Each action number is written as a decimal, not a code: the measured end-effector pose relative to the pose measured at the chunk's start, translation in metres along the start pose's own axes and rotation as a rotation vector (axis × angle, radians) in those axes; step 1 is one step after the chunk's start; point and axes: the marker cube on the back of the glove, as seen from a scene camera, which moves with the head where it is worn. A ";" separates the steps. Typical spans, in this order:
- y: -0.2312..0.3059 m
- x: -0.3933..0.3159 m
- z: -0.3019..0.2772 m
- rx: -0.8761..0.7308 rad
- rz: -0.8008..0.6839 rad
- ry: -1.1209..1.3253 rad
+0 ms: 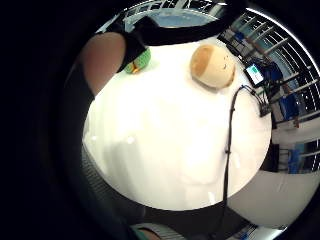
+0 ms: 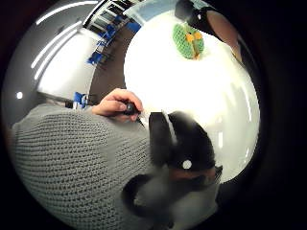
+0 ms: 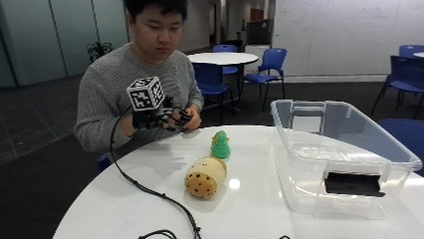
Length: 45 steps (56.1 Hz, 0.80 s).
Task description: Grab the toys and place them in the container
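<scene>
The counter point(image 3: 265, 209) is round, white and glossy, and it stands in an office-like room with blue chairs point(image 3: 268, 67), a second round table point(image 3: 222, 58) behind the person, a whiteboard wall on the far right and dark flooring. A black cable point(image 3: 142, 189) runs across the near left part of the counter.

On the right of the counter stands the container point(image 3: 344, 149), a clear plastic tub with a black label on its near wall; nothing shows inside it. Left of it lie two toys, close together near the middle of the counter: a tan, rounded plush toy point(image 3: 205, 178) with dark speckles on its near end, lying on its side, and just beyond it a small green crocheted toy point(image 3: 220, 145) with a bit of yellow at its top, standing upright. The two look to be touching or almost so.

The gloved right hand point(image 3: 156, 119) is raised above the far left edge of the counter, in front of the person's chest, well apart from both toys. The bare left hand point(image 3: 190, 117) meets it there. Whether the gloved fingers are spread or curled cannot be told.

The thumb-side palm view alone shows the green toy's orange patches point(image 2: 188, 40) and the bare hand point(image 2: 117, 103) pinching a small dark object. The little-finger-side view alone shows a simple face on the tan toy point(image 1: 212, 65).
</scene>
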 end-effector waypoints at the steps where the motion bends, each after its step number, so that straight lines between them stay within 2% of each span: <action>1: 0.000 0.000 0.000 0.000 0.002 -0.001; 25: -0.016 0.025 -0.004 -0.018 0.084 0.040; 45: -0.152 0.142 -0.045 -0.102 0.342 0.050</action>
